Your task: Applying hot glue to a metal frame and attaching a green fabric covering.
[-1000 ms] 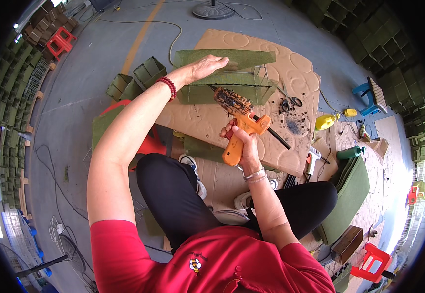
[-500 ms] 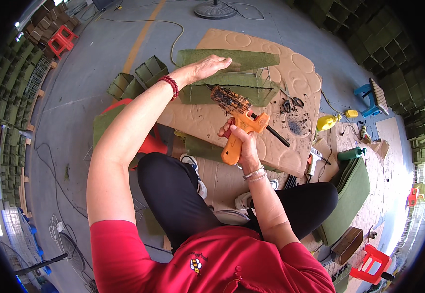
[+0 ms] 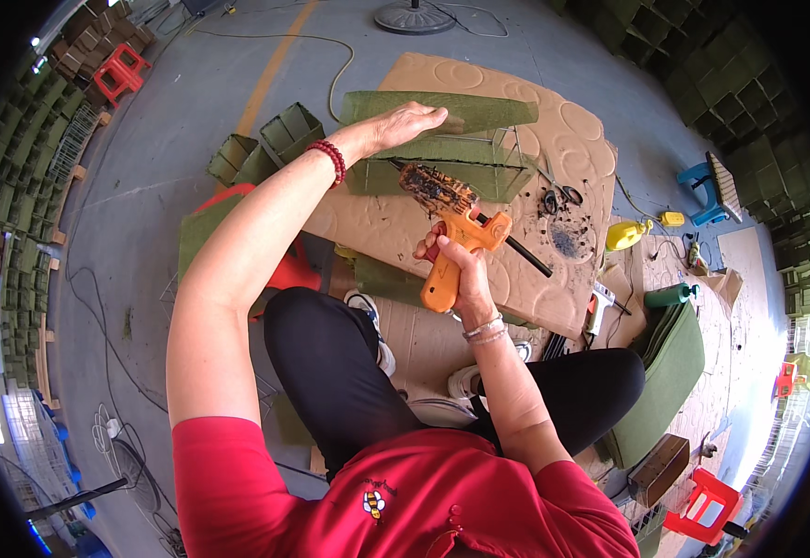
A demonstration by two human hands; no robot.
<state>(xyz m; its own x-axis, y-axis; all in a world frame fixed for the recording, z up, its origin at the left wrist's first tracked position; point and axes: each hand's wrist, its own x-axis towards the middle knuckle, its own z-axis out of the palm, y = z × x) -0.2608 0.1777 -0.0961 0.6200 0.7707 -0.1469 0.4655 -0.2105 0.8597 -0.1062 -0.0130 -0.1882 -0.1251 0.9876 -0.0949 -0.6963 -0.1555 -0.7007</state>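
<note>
A green fabric sheet [image 3: 488,112] stands over a wire-framed box [image 3: 442,177] covered in the same green fabric, on a cardboard-topped work surface. My left hand [image 3: 403,128] is at the sheet's near edge, fingers together against it; the thumb's place is hidden. An orange glue gun [image 3: 461,228] sits in my right hand [image 3: 461,270], fingers wrapped round its handle near the red trigger. Dark glue residue crusts its front. Its nozzle points left, close to the box's near side, and a black glue stick [image 3: 528,256] sticks out of the back.
Scissors [image 3: 561,198] lie on the cardboard [image 3: 554,298] beside dark crumbs. A white glue gun [image 3: 598,307], a yellow bottle [image 3: 626,234] and stacked green fabric [image 3: 665,372] are on the right. Green boxes [image 3: 291,133] stand left of the work surface. A cable [image 3: 344,65] crosses the floor.
The glue gun has shifted slightly left, its nozzle now showing nearer the box's left end. My left hand keeps its place on the sheet. The whole view has moved a little.
</note>
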